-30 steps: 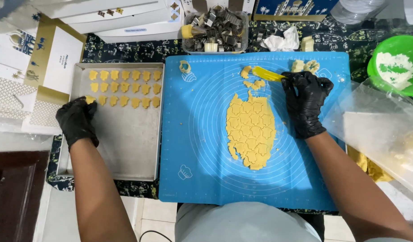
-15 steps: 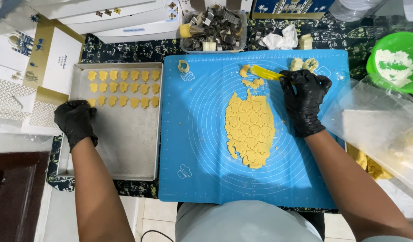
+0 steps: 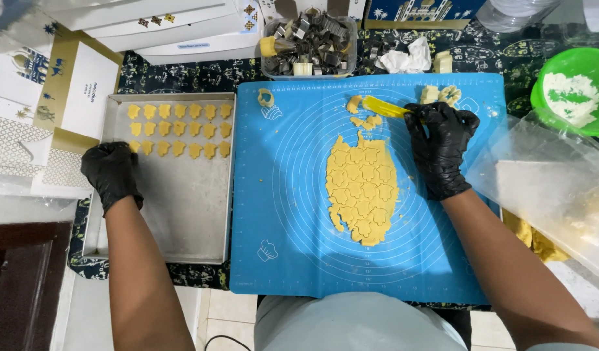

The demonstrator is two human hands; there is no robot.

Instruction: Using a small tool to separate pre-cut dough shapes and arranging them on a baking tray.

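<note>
Dough sheet (image 3: 362, 190), scored into shapes, lies long-axis twelve to six mid-mat (image 3: 286, 214), bare blue all round it. Right hand (image 3: 440, 148) at two o'clock pinches a yellow scraper (image 3: 384, 107) pointing toward ten; left hand (image 3: 111, 172), grip curled, rests on the tray (image 3: 176, 221) at nine, below cut cookies (image 3: 179, 130). White and gold boxes (image 3: 78, 91) crowd the counter's ten o'clock corner.

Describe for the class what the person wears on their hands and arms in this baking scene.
Both the left hand and the right hand wear thin, glossy black disposable gloves that end at the wrists. Above the gloves the forearms are bare: no sleeves, watch or bracelets show. The gloves are plain, with no markings that can be made out.
</note>
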